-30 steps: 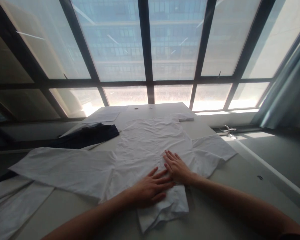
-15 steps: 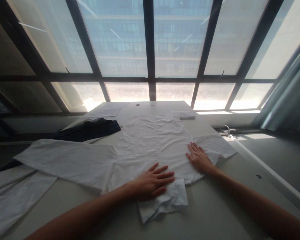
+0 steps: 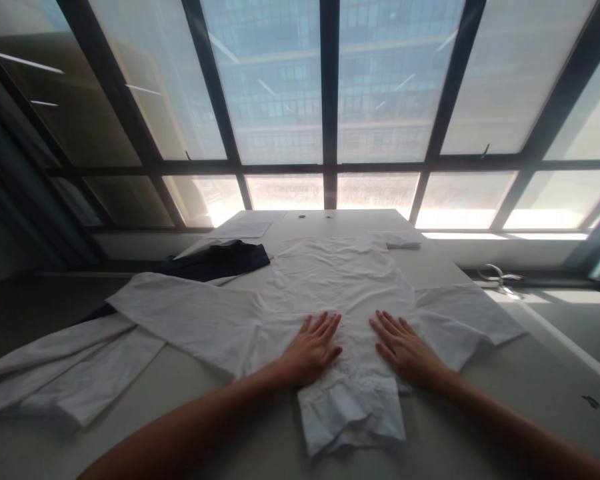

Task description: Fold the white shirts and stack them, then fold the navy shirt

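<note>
A white shirt point(image 3: 333, 287) lies spread out on the white table point(image 3: 220, 433), its collar end toward me and its sleeves reaching left and right. My left hand point(image 3: 313, 350) rests flat on the upper part of the shirt, fingers stretched out. Just to its right, my right hand point(image 3: 405, 350) also presses flat on the cloth, fingers extended. Between and below the hands the cloth is wrinkled, and the white collar point(image 3: 353, 410) lies on the table nearest me. Neither hand grips anything.
Dark navy cloth point(image 3: 220, 259) lies on the table's left, with more white cloth point(image 3: 70, 373) in front of it. White sheets point(image 3: 243, 229) lie at the far left. A small dark item point(image 3: 591, 401) is at the right. Large windows point(image 3: 275, 87) stand behind.
My left hand has moved forward up the shirt, away from the collar. My right hand has come closer to the left one. The view has turned slightly left.
</note>
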Demonstrator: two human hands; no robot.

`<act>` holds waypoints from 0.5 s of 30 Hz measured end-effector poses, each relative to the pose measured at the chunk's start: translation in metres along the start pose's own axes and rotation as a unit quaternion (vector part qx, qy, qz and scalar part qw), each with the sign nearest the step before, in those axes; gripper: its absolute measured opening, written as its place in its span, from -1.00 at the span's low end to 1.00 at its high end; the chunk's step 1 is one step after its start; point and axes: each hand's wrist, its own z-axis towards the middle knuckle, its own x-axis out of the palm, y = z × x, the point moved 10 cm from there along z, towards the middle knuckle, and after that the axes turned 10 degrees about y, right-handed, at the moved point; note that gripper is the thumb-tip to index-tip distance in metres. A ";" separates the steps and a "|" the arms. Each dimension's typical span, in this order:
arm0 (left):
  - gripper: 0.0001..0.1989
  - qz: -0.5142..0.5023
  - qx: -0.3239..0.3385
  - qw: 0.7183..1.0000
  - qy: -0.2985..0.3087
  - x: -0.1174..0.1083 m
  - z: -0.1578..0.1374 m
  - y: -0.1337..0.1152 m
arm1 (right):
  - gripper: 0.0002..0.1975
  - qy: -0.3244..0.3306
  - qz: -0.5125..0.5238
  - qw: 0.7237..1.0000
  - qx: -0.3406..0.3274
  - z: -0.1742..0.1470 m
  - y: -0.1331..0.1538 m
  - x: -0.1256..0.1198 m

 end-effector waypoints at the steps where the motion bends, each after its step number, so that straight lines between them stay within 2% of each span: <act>1: -0.28 0.010 -0.029 1.000 -0.002 0.000 -0.005 0.014 | -0.40 -0.001 -0.003 1.000 0.003 -0.001 -0.003 0.002; 5: -0.26 0.048 -0.139 0.989 -0.023 -0.007 -0.037 0.068 | -0.41 -0.016 -0.010 1.000 0.003 -0.003 -0.009 0.005; 8: -0.21 0.080 -0.202 0.975 -0.047 -0.010 -0.061 0.095 | -0.40 -0.025 -0.012 1.000 -0.003 -0.003 -0.010 0.007; 11: -0.16 0.105 -0.240 0.963 -0.055 -0.010 -0.072 0.106 | -0.38 -0.037 -0.012 0.999 -0.002 -0.003 -0.011 0.006; 15: -0.17 0.099 -0.257 0.961 -0.036 -0.008 -0.071 0.106 | -0.34 -0.040 -0.014 0.999 0.018 -0.002 -0.015 0.006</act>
